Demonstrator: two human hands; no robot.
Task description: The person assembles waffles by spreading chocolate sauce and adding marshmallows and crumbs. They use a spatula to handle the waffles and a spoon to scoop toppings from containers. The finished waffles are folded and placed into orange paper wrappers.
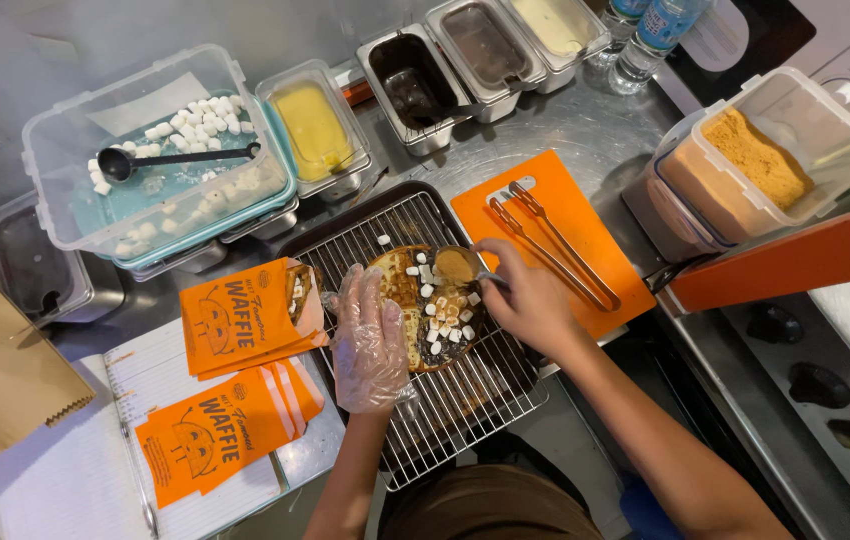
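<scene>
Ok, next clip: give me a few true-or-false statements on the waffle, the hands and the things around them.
1. The left hand wears a clear glove. True.
2. The right hand holds the tongs. False: it holds a spoon of brown powder; the tongs lie on the orange board.
3. The waffle sits on a wire rack. True.
4. The marshmallow tub holds no scoop. False: a black scoop lies in it.

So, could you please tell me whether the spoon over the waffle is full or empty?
Full: the spoon in the right hand carries a heap of tan crumbs above the marshmallow-topped waffle.
</scene>
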